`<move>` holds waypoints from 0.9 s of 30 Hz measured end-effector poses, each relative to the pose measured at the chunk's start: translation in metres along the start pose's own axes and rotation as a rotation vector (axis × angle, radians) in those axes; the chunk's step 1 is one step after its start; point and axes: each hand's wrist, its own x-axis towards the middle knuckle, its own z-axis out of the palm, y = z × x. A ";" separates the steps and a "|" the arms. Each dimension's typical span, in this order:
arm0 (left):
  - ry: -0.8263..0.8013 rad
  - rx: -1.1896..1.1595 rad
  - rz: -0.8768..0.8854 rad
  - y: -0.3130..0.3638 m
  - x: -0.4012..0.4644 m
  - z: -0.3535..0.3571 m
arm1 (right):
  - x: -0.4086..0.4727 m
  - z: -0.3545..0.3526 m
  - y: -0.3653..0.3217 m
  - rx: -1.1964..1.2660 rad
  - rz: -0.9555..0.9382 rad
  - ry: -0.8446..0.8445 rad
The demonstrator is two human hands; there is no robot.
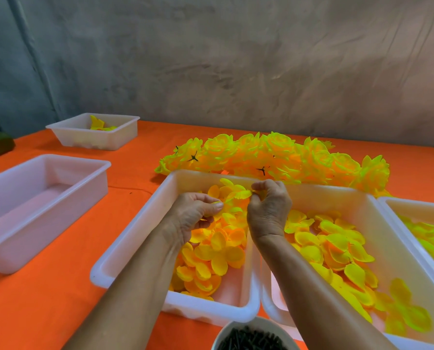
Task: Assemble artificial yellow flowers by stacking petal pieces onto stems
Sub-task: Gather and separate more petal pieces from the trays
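Observation:
Both my hands hover over the middle white tray (125,251), which holds several loose yellow petal pieces (218,251). My right hand (269,210) pinches a yellow petal piece (241,194) between thumb and fingertips. My left hand (195,213) has its fingers curled, pinching a small yellow-green piece at its fingertips (217,204). The stem itself is hidden between the fingers. A second tray (377,223) to the right holds larger petal pieces (337,248). A row of finished yellow flowers (281,157) lies on the orange table behind the trays.
An empty white tray (16,236) stands at left. A smaller tray (114,137) with a few yellow pieces sits at the back left. A third petal tray (413,205) is cut off at right. A bowl of dark stems (251,339) sits at the bottom edge.

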 end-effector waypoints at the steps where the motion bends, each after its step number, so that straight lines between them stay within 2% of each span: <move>1: 0.002 -0.010 0.000 0.001 0.001 0.000 | 0.000 0.000 0.000 -0.002 0.008 0.006; 3: 0.007 -0.068 -0.006 0.004 0.001 -0.003 | 0.002 -0.001 0.004 -0.005 0.054 0.037; 5: 0.028 -0.233 -0.024 0.006 0.001 -0.010 | 0.008 -0.006 0.008 -0.014 0.130 0.082; 8: 0.067 -0.414 -0.024 0.007 0.001 -0.014 | 0.009 -0.008 0.011 -0.027 0.044 0.020; 13: 0.109 -0.461 0.054 0.007 0.002 -0.011 | 0.002 -0.003 0.003 0.057 -0.190 -0.229; 16: 0.156 -0.463 0.141 0.005 0.003 -0.013 | -0.002 -0.004 0.000 0.136 -0.262 -0.464; 18: 0.170 -0.438 0.176 0.005 0.002 -0.011 | -0.005 -0.005 -0.003 0.089 -0.275 -0.644; 20: 0.147 -0.404 0.196 0.004 0.002 -0.009 | -0.004 -0.006 -0.005 -0.023 -0.280 -0.750; 22: 0.121 -0.389 0.204 0.004 0.001 -0.008 | -0.001 -0.007 -0.007 0.034 -0.219 -0.750; 25: 0.092 -0.328 0.212 0.004 0.000 -0.007 | 0.006 -0.011 -0.006 0.363 -0.023 -0.691; 27: 0.069 -0.248 0.220 0.002 0.000 -0.004 | 0.007 -0.014 -0.001 0.493 0.056 -0.735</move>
